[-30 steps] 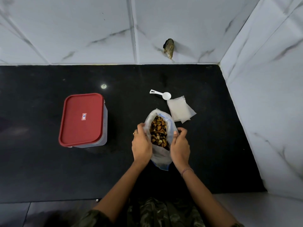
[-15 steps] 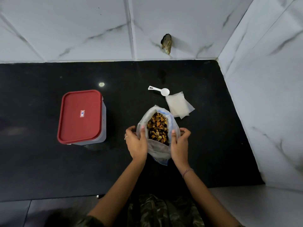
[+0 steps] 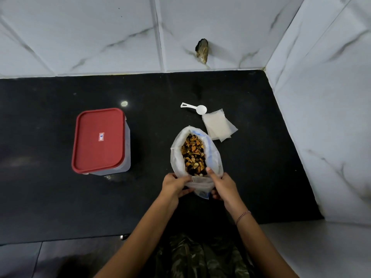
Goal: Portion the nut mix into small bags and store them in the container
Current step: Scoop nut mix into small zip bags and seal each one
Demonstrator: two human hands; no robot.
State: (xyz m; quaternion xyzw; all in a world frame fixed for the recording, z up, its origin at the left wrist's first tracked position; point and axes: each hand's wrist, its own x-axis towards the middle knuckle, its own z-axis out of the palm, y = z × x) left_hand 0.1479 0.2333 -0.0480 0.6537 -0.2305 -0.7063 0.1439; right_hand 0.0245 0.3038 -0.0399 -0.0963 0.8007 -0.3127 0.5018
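Plastic nut bag (image 3: 214,155) stands open on the worktop (image 3: 50,197), its near rim gripped by the curled left hand (image 3: 173,186) and right hand (image 3: 222,185); portioning seems just beginning, so next one hand likely must let go for the scoop (image 3: 201,109) beside the small bags (image 3: 218,125).

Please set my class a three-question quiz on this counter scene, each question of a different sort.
1. Which hands grip the near rim of the nut mix bag?
2. True or false: the red lid is on the container.
3. The white scoop lies: A) in the nut mix bag; B) on the counter beside the small bags; C) on the red lid.

Key: 1 both, the left hand and the right hand; 2 true; 3 B.
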